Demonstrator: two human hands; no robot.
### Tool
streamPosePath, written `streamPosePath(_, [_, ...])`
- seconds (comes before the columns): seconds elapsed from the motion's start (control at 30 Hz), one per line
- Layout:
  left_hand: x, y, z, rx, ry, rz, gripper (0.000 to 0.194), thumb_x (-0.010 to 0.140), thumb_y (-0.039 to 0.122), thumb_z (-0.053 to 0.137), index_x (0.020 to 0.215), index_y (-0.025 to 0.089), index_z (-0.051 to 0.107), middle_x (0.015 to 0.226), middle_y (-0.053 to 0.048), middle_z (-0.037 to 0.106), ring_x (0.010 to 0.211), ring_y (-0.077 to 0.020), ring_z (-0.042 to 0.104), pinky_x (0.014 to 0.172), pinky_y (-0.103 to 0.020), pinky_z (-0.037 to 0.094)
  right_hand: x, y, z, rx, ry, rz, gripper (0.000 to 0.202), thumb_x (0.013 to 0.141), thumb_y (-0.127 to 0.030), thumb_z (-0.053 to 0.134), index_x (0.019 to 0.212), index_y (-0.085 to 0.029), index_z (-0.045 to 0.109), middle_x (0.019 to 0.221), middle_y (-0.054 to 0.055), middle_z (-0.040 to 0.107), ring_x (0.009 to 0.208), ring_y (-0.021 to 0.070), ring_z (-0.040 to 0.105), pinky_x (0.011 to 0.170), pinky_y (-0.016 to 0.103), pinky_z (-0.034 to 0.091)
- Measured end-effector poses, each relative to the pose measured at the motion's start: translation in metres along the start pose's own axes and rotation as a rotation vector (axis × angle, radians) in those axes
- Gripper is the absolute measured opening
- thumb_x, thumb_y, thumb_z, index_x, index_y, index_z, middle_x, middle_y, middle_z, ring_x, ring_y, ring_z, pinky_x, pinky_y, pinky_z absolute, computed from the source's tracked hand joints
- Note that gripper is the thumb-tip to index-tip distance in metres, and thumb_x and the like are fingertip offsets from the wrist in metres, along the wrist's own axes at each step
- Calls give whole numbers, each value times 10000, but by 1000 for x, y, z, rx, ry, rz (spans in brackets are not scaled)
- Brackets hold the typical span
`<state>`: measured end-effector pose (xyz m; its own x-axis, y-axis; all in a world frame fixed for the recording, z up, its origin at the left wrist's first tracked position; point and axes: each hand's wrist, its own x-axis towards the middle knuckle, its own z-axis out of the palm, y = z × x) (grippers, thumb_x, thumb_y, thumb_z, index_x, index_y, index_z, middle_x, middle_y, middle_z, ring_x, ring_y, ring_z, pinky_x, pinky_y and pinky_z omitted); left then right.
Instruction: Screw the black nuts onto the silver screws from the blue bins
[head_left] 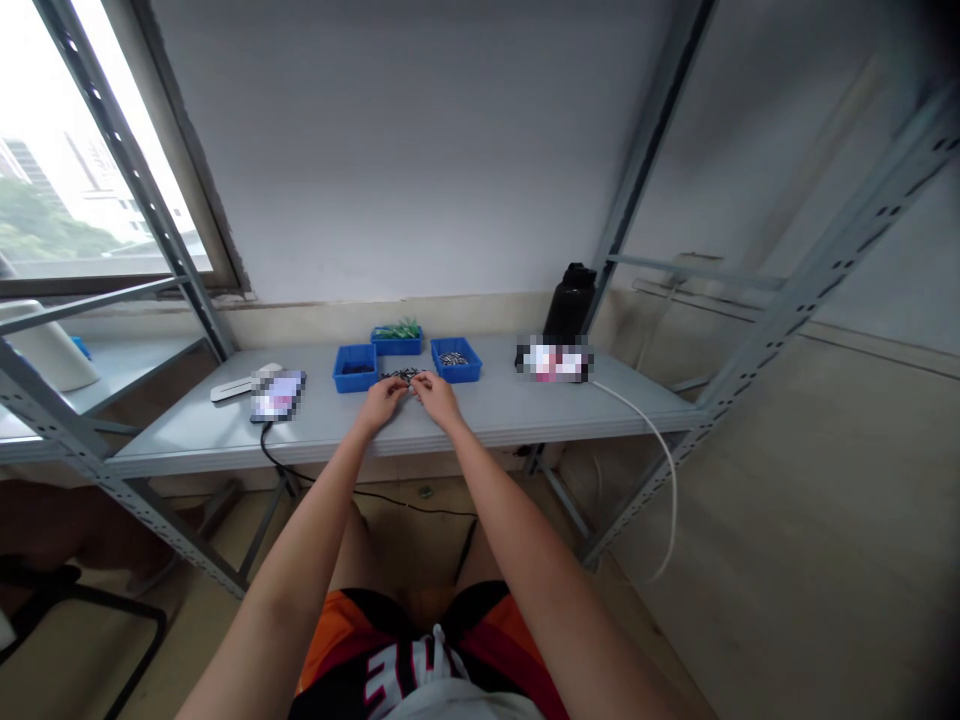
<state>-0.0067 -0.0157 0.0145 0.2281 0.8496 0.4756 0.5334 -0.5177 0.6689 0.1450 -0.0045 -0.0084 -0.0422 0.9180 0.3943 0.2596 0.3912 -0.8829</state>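
Note:
My left hand and my right hand come together over the front of the grey shelf top. Fingers on both hands are pinched closed, and whatever lies between the fingertips is too small to name. Just beyond the fingertips lies a pile of small dark pieces. Left of the pile stands a blue bin with dark contents. A second blue bin, to the right, holds small silvery pieces. Behind is a third blue bin with green strip-like pieces.
A phone with a black cable lies on the left beside a white object. At the right, another phone with a white cable leans near a black bottle. Metal uprights frame the shelf.

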Motion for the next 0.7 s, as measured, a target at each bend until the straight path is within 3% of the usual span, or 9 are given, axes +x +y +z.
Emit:
streamPosePath(0.23, [1,-2,2,64,8,5,171,831,209,571,881,151,724,985,-111,734,930,-222,656,889,-337,490,1,3,1,0,27,6,171,880,-325,517,911,-199,628,774,21,680,712,155,635,717,283,510])
streamPosePath(0.37, [1,-3,1,58,92,-18,176,839,232,572,890,152,721,970,-107,734,918,-213,649,886,-334,492,1,3,0,-26,39,3,145,884,-298,527,901,-198,631,774,20,686,749,158,643,739,285,504])
streamPosePath(0.5, [0,0,-1,13,198,-33,199,861,259,554,921,149,709,977,-107,729,884,-198,644,873,-333,498,-2,-2,1,-147,-26,-36,100,869,-259,573,871,-198,653,868,39,706,815,166,641,796,299,484])
streamPosePath(0.7, [-4,8,-2,-30,151,-9,179,833,251,587,914,157,716,967,-98,732,899,-201,655,869,-325,503,-5,-6,2,-255,-135,-89,126,899,-227,542,914,-200,664,918,65,714,846,187,642,800,312,470])
